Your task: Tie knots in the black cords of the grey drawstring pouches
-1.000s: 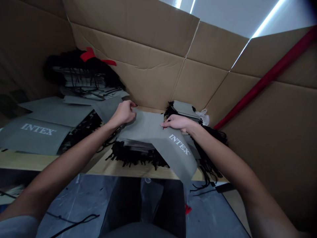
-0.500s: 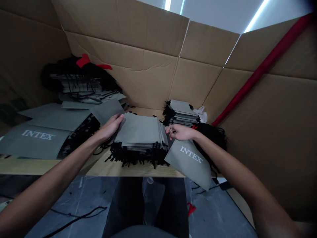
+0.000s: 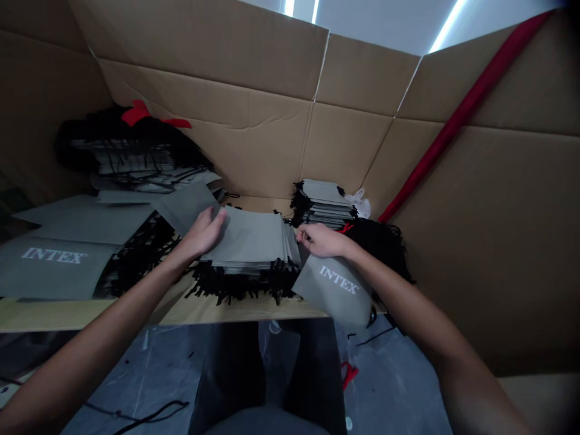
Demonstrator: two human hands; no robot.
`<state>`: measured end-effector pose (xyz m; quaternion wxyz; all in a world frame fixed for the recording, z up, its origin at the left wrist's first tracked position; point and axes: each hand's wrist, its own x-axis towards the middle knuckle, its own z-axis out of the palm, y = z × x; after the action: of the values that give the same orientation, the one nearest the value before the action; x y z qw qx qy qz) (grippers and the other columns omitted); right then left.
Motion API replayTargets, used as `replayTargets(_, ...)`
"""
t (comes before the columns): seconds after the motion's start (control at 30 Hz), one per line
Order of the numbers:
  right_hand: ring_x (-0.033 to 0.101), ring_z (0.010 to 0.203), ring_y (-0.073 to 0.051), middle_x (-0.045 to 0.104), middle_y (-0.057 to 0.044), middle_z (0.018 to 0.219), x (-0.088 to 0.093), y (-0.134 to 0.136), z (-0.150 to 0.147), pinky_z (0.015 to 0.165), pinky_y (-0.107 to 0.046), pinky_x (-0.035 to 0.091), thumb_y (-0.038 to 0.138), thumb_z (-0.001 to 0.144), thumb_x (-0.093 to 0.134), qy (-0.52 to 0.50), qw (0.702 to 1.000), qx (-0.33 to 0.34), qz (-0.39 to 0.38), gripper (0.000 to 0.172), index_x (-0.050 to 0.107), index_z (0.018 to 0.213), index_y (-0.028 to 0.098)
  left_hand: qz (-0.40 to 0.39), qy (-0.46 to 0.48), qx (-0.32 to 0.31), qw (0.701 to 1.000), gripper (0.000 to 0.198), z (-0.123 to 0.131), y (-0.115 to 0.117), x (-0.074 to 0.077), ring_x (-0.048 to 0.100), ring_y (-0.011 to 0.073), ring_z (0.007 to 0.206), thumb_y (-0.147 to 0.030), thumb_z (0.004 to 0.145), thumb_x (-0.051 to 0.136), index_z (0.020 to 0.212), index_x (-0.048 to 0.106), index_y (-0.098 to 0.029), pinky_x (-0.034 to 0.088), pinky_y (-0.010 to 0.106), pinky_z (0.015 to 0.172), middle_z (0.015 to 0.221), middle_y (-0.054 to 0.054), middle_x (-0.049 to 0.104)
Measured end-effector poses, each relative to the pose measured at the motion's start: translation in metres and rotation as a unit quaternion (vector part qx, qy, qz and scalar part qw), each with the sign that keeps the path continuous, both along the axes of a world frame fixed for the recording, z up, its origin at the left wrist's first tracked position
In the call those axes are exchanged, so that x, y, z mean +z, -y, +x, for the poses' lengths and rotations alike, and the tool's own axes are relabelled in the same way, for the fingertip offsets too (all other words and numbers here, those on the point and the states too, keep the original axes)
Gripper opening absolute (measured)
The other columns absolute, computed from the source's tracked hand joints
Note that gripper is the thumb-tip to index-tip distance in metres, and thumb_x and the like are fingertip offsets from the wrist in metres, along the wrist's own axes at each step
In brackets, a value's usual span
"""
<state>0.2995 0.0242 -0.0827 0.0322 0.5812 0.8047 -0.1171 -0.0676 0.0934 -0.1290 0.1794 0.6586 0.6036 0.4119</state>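
A stack of grey drawstring bags [image 3: 254, 241] with black cords lies at the middle of the wooden table [image 3: 235, 309]. My left hand [image 3: 203, 231] rests flat on the stack's left edge, fingers stretched out. My right hand [image 3: 319, 240] pinches the top of a single grey bag printed INTEX [image 3: 335, 289], which hangs tilted over the table's front edge just right of the stack.
Large grey INTEX bags [image 3: 58, 260] lie spread at the left, with a tall pile of bags and a red tie [image 3: 131, 151] behind them. A smaller stack [image 3: 324, 202] stands at the back right beside black cords [image 3: 380, 244]. Cardboard walls [image 3: 272, 133] enclose the table; a red bar [image 3: 453, 121] runs diagonally.
My right hand has drawn the INTEX bag off the stack's top and down to the right. My left hand has opened from a closed grip and settled flat on the stack's left edge.
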Motion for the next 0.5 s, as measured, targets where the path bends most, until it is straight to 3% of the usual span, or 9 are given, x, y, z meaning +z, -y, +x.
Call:
replayTargets(0.1,0.083,0.124,-0.029,0.081,-0.012,0.145,-0.002,-0.003,0.047,0.107,-0.05,0.074,0.042,0.117,0.084,0.039,0.998,-0.03,-0.048,0.034,0.08,0.142,0.02,0.075,0.007,-0.013,0.997,0.042,-0.008,0.017,0.023,0.08,0.0321,0.13,-0.047,0.116,0.083,0.146,0.077,-0.017,0.071,0.055,0.113,0.148,0.014,0.079)
replayTargets(0.2,0.083,0.124,-0.03,0.081,-0.012,0.147,-0.018,-0.002,0.082,0.106,-0.051,0.074,0.042,0.116,0.085,0.067,0.994,-0.063,-0.065,0.037,0.079,0.146,0.02,0.175,0.029,-0.059,0.982,0.039,-0.002,0.04,0.058,0.077,0.0206,0.092,-0.053,0.119,0.076,0.105,0.079,-0.016,0.068,0.039,0.089,0.099,0.004,0.079)
replayTargets(0.27,0.082,0.13,-0.032,0.079,-0.013,0.152,-0.032,-0.005,0.092,0.11,-0.055,0.073,0.042,0.116,0.085,0.072,0.994,-0.07,-0.049,0.042,0.077,0.15,0.019,0.236,0.044,-0.095,0.966,0.052,0.014,0.058,0.083,0.062,0.0142,0.066,-0.047,0.121,0.068,0.077,0.074,-0.019,0.05,0.03,0.068,0.066,-0.003,0.062)
replayTargets(0.33,0.08,0.136,-0.034,0.076,-0.014,0.157,-0.044,-0.015,0.091,0.114,-0.058,0.072,0.042,0.116,0.086,0.072,0.995,-0.067,-0.025,0.046,0.075,0.154,0.02,0.29,0.054,-0.137,0.946,0.044,0.036,0.077,0.105,0.054,0.0116,0.061,-0.036,0.11,0.075,0.069,0.072,-0.02,0.04,0.032,0.064,0.061,-0.004,0.059)
replayTargets(0.43,0.078,0.141,-0.036,0.073,-0.016,0.163,-0.055,-0.037,0.081,0.117,-0.06,0.07,0.042,0.115,0.086,0.072,0.996,-0.061,-0.003,0.049,0.074,0.157,0.02,0.347,0.078,-0.176,0.918,0.042,0.065,0.104,0.128,0.06,0.0142,0.067,-0.029,0.101,0.079,0.063,0.061,-0.022,0.041,0.037,0.064,0.07,-0.002,0.067)
replayTargets(0.5,0.078,0.14,-0.035,0.074,-0.015,0.162,-0.059,-0.051,0.075,0.116,-0.059,0.071,0.042,0.115,0.086,0.074,0.995,-0.063,-0.003,0.049,0.074,0.157,0.02,0.338,0.097,-0.204,0.914,0.034,0.072,0.118,0.137,0.061,0.0174,0.07,-0.025,0.098,0.084,0.071,0.063,-0.025,0.044,0.041,0.068,0.075,-0.002,0.067)
